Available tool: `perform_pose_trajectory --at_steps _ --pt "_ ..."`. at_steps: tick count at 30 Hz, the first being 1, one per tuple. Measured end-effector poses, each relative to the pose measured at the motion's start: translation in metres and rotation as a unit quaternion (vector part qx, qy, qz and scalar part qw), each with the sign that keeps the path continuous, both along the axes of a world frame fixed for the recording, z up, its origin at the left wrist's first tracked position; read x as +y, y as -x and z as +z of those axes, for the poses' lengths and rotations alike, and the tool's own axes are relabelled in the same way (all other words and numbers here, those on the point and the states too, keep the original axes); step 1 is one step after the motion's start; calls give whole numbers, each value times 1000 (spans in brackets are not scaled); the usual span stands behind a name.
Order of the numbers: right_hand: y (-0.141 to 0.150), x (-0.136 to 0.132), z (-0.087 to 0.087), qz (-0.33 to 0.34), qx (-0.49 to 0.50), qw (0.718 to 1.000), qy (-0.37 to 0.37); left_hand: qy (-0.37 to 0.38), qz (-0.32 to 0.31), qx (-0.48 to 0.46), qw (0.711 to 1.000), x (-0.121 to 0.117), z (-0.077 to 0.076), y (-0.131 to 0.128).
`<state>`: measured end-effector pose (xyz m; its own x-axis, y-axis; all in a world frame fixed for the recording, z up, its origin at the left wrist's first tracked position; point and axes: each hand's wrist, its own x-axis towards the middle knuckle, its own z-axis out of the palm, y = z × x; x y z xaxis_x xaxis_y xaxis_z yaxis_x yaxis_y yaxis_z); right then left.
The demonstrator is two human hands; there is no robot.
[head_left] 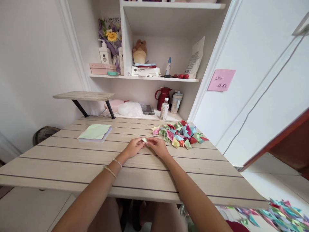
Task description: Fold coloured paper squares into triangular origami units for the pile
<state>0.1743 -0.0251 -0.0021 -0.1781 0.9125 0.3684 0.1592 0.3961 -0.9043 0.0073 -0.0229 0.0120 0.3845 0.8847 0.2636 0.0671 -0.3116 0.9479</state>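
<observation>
Between the fingertips of both hands is a small pale green piece of folded paper [144,140], low over the middle of the table [96,161]. My left hand [133,147], with bracelets at the wrist, pinches its left side. My right hand [156,145] grips it from the right, fingers closed. Much of the paper is hidden by the fingers, so its exact shape is hard to make out. Just right of my hands lies a pile of colourful folded paper boats [180,132]. To the left rests a stack of paper sheets [95,132], light green on top.
A small raised shelf [83,95] stands at the table's back left. Behind the table are a bottle [164,109], a dark red jug [163,98] and a cup [176,101]. More folded papers [285,214] lie low at the right. A pink note [221,80] hangs on the wall.
</observation>
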Motion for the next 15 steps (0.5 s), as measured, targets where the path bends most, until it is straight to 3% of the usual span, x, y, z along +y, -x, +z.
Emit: perform_pose_trajectory --at_steps 6,11,15 --pt "1 -1 0 -24 -49 998 -30 -1 29 10 1000 2 -3 0" --pt "4 -2 0 -69 -126 984 -109 -29 92 29 995 3 -5 -2" --pt "5 -4 2 -61 -157 977 -132 -13 102 33 994 2 -5 -4"
